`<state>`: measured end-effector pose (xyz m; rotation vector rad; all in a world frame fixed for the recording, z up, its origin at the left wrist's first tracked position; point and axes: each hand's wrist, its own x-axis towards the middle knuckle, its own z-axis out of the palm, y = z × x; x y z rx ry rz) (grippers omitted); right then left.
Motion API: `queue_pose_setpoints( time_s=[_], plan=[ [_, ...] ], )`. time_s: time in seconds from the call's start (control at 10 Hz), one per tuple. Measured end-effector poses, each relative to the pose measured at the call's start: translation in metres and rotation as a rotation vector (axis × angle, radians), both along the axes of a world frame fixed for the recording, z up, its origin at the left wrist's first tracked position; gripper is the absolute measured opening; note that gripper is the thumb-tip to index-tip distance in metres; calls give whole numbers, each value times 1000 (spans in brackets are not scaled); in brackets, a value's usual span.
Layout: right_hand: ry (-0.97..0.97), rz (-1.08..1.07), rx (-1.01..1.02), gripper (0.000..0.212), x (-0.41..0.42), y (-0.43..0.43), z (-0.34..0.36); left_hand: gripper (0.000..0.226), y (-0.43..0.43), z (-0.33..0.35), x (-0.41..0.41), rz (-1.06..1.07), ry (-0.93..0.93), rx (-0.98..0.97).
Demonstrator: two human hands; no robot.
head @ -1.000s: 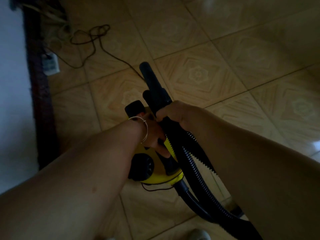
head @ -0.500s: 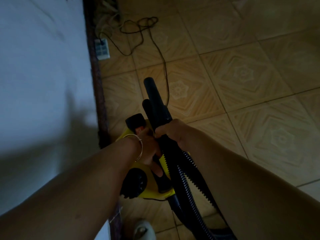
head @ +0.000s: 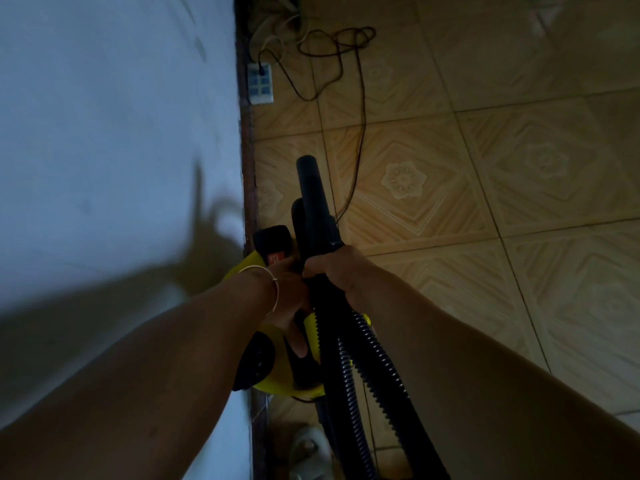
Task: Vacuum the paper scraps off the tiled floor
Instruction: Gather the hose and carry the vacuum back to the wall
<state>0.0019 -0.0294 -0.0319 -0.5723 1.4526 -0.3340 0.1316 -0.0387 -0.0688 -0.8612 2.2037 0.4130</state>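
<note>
A yellow and black vacuum cleaner [head: 273, 379] hangs off the tiled floor [head: 485, 188] beside the wall. My left hand [head: 289, 299], with a thin bangle on the wrist, grips the handle on top of the vacuum cleaner. My right hand [head: 337, 271] is curled round the black suction tubes [head: 311, 199], which point forward and up from my fist. The ribbed black hose [head: 367, 372] loops down below my right forearm. No paper scraps show on the floor in this dim view.
A pale wall [head: 110, 150] with a dark skirting fills the left side. A white power strip [head: 260, 84] lies on the floor by the skirting, with a black cable [head: 360, 109] running from it toward the vacuum. A light slipper [head: 306, 448] shows at the bottom.
The view has swung left toward the wall, which now fills the left side. The power strip and cable appear closer. Both hands keep the same hold on the vacuum and tubes.
</note>
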Motion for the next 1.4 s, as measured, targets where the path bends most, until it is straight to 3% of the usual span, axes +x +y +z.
queue_pose_setpoints(
  time_s=[0.1,0.3,0.4,0.5,0.6,0.7,0.8,0.9,1.1,1.3,1.4],
  plan=[
    [3,-13,8,42,-5,-1,1,34,4,3,-1,136,30,-32],
    [-7,-11,33,50,-18,-5,10,28,15,42,-23,602,59,55],
    [-43,8,29,47,-21,-6,17,25,9,58,-37,1146,313,34],
    [-111,100,11,45,-18,-4,26,27,2,64,-35,1575,743,0],
    [-97,152,-22,57,-6,-7,38,61,3,77,-33,1733,841,198],
    [-69,153,-7,106,16,-12,38,67,-1,87,-27,1860,869,230],
    [-105,135,-97,78,24,-10,41,93,-5,93,-18,1930,842,243],
    [56,30,-154,54,34,-11,58,106,-9,97,-12,1979,818,287],
    [160,193,-126,80,53,-10,10,58,-16,101,12,1820,747,153],
    [461,545,-285,57,50,-2,25,54,-28,103,41,1527,468,-19],
    [520,637,-291,70,46,-1,18,45,-33,105,43,1426,498,6]
  ],
)
